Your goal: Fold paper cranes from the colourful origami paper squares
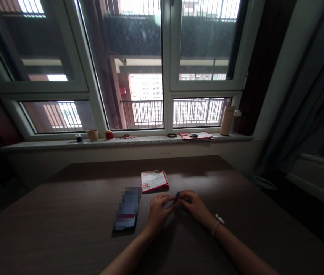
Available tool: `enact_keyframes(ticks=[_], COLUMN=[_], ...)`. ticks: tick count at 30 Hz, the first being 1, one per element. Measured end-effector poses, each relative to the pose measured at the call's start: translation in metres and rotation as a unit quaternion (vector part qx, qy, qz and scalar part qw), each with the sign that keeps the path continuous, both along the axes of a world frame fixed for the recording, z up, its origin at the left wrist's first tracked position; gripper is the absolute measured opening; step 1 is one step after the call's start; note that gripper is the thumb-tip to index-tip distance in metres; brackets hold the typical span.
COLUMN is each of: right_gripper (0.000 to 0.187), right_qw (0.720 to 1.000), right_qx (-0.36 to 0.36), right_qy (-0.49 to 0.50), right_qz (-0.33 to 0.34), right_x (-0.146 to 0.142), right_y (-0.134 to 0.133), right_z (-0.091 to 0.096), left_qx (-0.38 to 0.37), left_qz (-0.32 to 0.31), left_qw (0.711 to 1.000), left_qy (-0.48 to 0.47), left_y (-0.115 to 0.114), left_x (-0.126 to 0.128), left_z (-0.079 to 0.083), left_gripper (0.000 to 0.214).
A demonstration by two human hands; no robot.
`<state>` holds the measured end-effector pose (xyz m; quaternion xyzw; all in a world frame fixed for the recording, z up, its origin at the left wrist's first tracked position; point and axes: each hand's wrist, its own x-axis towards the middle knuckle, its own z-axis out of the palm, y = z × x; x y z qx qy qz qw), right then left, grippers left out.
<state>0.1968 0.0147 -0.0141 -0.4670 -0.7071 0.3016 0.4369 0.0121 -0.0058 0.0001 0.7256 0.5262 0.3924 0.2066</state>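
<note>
The left hand [158,210] and right hand [194,205] almost meet, fingers [168,198] pinching a small dark object [177,196] from either side, well in from the counter's [64,214] far edge, likely because it's too tiny for a fuller grip! The printed papers [153,180] lie nearer that edge, the phone [128,209] on the left-edge side of the left hand, both apparently parked to give the fingers room.

Held object [176,197] right of phone [128,210]
</note>
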Motion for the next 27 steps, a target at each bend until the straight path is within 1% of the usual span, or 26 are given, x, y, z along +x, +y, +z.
enact_keyframes(ticks=[3,9,14,19,25,27], right_gripper=[0.017,0.018,0.018,0.020,0.017,0.015], right_qw=[1.000,1.000,1.000,1.000,0.999,0.998], right_qx=[0.008,0.002,0.009,0.007,0.043,0.044], right_qy=[0.006,0.006,-0.007,-0.015,-0.029,-0.035], right_qz=[-0.003,-0.008,0.009,-0.005,-0.011,-0.010], right_x=[0.0002,-0.0010,-0.0037,-0.0050,-0.0012,0.0001], right_y=[0.0005,-0.0003,-0.0037,-0.0051,-0.0026,-0.0012], right_z=[-0.0007,-0.0023,0.0003,0.0025,0.0021,0.0008], left_qx=[-0.003,-0.016,-0.022,-0.031,-0.037,-0.037], left_qz=[-0.002,-0.014,-0.006,-0.010,-0.021,-0.021], left_qw=[1.000,0.999,0.999,0.998,0.997,0.997], left_qy=[-0.014,-0.030,-0.041,-0.044,-0.057,-0.062], left_y=[0.0005,0.0005,-0.0014,-0.0017,-0.0027,-0.0033], left_x=[0.0001,0.0013,0.0020,0.0030,0.0029,0.0030], left_z=[-0.0019,-0.0027,-0.0008,-0.0003,0.0044,0.0057], left_gripper=[0.028,0.025,0.026,0.025,0.027,0.026])
